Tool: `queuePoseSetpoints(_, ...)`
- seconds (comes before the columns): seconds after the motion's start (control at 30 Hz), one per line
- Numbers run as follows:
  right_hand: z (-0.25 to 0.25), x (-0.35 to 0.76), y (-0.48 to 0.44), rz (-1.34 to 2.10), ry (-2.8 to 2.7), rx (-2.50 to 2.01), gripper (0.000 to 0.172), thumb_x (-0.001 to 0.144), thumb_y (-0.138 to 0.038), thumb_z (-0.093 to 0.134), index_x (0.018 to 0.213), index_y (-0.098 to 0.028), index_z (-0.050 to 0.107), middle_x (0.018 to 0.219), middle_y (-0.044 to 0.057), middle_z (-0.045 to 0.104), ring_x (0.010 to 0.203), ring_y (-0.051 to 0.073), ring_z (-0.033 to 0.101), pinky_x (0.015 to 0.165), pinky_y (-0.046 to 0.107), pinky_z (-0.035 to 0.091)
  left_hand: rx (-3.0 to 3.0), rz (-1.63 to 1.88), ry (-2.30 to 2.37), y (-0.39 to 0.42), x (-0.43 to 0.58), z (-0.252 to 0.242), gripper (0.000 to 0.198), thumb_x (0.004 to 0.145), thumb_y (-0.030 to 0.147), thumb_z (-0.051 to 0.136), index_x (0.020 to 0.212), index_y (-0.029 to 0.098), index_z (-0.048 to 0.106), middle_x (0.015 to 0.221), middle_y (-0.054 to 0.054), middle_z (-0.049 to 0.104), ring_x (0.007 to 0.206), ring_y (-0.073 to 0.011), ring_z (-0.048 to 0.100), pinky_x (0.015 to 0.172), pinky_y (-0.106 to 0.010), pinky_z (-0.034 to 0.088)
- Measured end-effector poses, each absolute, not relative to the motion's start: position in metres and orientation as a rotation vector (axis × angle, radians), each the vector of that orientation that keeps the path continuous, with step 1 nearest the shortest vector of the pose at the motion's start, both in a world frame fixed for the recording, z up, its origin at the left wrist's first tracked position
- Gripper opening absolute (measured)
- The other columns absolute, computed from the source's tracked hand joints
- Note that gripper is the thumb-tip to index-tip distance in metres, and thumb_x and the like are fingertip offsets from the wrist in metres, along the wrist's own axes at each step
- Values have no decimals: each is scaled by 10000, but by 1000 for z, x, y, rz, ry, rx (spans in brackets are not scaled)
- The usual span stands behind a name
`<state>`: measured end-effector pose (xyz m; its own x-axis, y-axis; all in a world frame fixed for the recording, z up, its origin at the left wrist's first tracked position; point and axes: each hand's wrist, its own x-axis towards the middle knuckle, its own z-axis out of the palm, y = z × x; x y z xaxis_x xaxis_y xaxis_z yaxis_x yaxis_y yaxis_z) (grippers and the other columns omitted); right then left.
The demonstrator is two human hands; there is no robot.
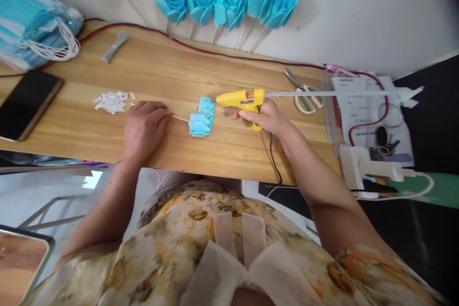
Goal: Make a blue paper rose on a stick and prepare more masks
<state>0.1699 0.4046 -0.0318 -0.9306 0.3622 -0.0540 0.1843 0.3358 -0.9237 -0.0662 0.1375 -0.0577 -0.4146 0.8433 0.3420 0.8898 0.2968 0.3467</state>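
My right hand (267, 115) is wrapped round a yellow hot glue gun (238, 99), a long pale glue stick (322, 93) poking from its back. The gun's nozzle points left and meets the top edge of a light blue paper-like flower (202, 119), or comes very close to it. From the flower's left side runs a thin wooden stick (180, 118). My left hand (146, 126) pinches that stick while resting on the table. Beside my left hand lies a small heap of white scraps (112, 102).
Several blue flowers (229, 2) on sticks lean against the wall. A phone (30, 104), a bag of blue material (32, 28) and a bundle of ties (114, 47) lie left. Scissors (304, 98), a power strip (353, 167) and keys (385, 146) are right. A red-black cable (201, 49) runs behind.
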Motion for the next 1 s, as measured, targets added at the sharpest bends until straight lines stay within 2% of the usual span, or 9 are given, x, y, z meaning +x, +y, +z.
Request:
queuePoseSetpoints(0.17, -37, 171, 409, 1715, -2333, -506, 338, 911, -491, 679, 939, -161, 749, 909, 69, 764, 766, 151, 672, 736, 305, 561, -1638, -756, -2435, 142, -69, -58, 315, 1051, 362, 469, 975, 266, 759, 1146, -77, 772, 1100, -305, 672, 979, -482, 493)
queuePoseSetpoints(0.33, -36, 169, 403, 1837, -2289, -548, 330, 861, -449, 711, 1034, -168, 729, 976, 66, 729, 760, 145, 654, 683, 289, 556, -1623, -803, -2418, 140, -67, -62, 324, 1054, 366, 480, 977, 244, 769, 1141, -94, 778, 1083, -309, 682, 980, -493, 508)
queuePoseSetpoints(0.57, -25, 166, 400, 1490, -2476, -600, 337, 948, -383, 619, 1181, -171, 741, 663, -41, 536, 573, 99, 467, 560, 252, 404, -1639, -820, -2418, 140, -67, -63, 344, 1054, 358, 483, 992, 227, 795, 1162, -109, 771, 1095, -307, 679, 1007, -483, 497)
queuePoseSetpoints(0.63, -19, 161, 402, 1469, -2501, -567, 314, 956, -368, 617, 1158, -168, 751, 676, -33, 569, 566, 94, 466, 566, 252, 416, -1636, -831, -2422, 140, -67, -63, 344, 1052, 359, 482, 995, 232, 797, 1168, -105, 771, 1105, -313, 675, 1011, -496, 494)
queuePoseSetpoints(0.7, -13, 155, 406, 1533, -2469, -492, 311, 938, -403, 657, 1121, -168, 747, 820, 15, 683, 614, 102, 524, 583, 254, 469, -1636, -843, -2428, 140, -67, -63, 342, 1051, 356, 482, 997, 237, 798, 1169, -103, 770, 1112, -319, 672, 1013, -511, 491)
queuePoseSetpoints(0.8, -7, 145, 411, 1740, -2324, -396, 442, 870, -566, 733, 1075, -175, 708, 1058, 92, 750, 763, 153, 662, 606, 266, 557, -1638, -862, -2431, 139, -66, -63, 335, 1047, 345, 491, 990, 230, 801, 1171, -107, 770, 1113, -326, 670, 1016, -528, 492)
queuePoseSetpoints(0.87, -9, 141, 412, 1844, -2218, -427, 544, 821, -682, 742, 1029, -183, 679, 1012, 99, 757, 753, 167, 695, 580, 266, 568, -1641, -875, -2434, 139, -66, -62, 330, 1043, 337, 496, 989, 228, 803, 1177, -109, 769, 1119, -326, 668, 1025, -533, 491)
queuePoseSetpoints(0.9, -12, 140, 412, 1864, -2171, -464, 572, 807, -726, 731, 983, -185, 665, 946, 91, 755, 688, 155, 680, 545, 258, 550, -1644, -880, -2436, 138, -66, -62, 328, 1041, 334, 497, 991, 229, 804, 1179, -108, 768, 1120, -326, 666, 1027, -534, 491)
queuePoseSetpoints(1.0, -26, 142, 407, 1847, -2052, -583, 556, 801, -742, 718, 828, -201, 596, 714, 22, 680, 474, 83, 505, 409, 217, 395, -1649, -892, -2442, 138, -66, -61, 334, 1039, 330, 494, 996, 228, 808, 1181, -109, 768, 1109, -326, 664, 1019, -534, 494)
